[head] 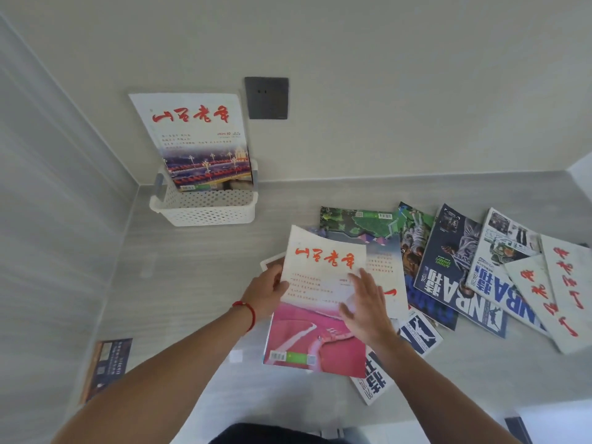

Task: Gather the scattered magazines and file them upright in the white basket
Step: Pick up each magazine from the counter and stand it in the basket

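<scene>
A white perforated basket (pixel 205 210) stands against the back wall with one magazine (pixel 195 136) upright in it, leaning on the wall. My left hand (pixel 266 291) grips the left edge of a magazine with red calligraphy and a pink cover (pixel 317 328), lifted slightly over the pile. On the cover's right side lies my right hand (pixel 363 307), fingers straight. Several other magazines (pixel 461 267) lie scattered flat on the grey counter to the right, some partly under the held one.
A dark wall socket (pixel 266 97) sits on the back wall, right of the basket. A dark booklet (pixel 107 366) lies at the counter's left front edge. Walls close the counter (pixel 179 283) at the left and back.
</scene>
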Motion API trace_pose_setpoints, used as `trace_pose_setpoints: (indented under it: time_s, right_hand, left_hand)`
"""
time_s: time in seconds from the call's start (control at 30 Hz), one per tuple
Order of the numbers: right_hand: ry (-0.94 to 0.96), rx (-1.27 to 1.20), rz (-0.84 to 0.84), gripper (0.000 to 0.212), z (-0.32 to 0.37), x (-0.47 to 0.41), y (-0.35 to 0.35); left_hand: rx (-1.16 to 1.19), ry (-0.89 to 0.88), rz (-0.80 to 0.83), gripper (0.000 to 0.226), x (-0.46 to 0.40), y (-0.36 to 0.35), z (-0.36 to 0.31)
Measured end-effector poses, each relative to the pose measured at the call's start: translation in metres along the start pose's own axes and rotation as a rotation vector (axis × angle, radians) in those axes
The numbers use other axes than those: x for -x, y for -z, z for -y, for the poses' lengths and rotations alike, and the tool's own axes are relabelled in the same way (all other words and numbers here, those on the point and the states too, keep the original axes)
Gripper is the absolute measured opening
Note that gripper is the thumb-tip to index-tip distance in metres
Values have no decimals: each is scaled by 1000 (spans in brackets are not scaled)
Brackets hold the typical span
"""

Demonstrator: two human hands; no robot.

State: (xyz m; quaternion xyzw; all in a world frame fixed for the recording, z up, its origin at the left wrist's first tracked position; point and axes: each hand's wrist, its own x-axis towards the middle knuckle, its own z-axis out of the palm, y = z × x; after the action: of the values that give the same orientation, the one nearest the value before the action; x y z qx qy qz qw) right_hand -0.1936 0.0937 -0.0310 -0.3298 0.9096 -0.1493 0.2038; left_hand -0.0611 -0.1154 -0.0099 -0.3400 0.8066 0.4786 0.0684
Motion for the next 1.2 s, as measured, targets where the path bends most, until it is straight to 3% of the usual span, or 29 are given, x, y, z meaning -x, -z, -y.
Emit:
trace_pose_setpoints:
  time_s: [0.13, 0.27, 0.33, 0.63, 0.73, 0.97, 1.2]
  right_hand:
    - [-111, -313, -177, 50, 22, -11, 10]
    - [-196, -652, -4, 29, 61, -34, 12]
    - [-205, -786, -3, 25, 84, -49, 17]
    - [142, -543, -326, 16, 217, -142, 118]
    - [195, -563, -387, 13, 256, -173, 143]
    - [139, -502, -350, 19, 283, -219, 131]
    - [-1, -595, -251, 22, 281, -243, 103]
  left_hand:
    - [154, -118, -61, 24, 12, 41, 13]
    - [288, -154, -88, 21, 20, 94, 25]
    - [282, -152, -108, 21, 21, 123, 29]
    - [340, -224, -571, 9, -4, 270, -2]
    - [329, -195, -704, 20, -21, 307, -21]
    - [327, -29, -724, 20, -68, 331, -13]
    - [461, 121, -629, 23, -104, 323, 15]
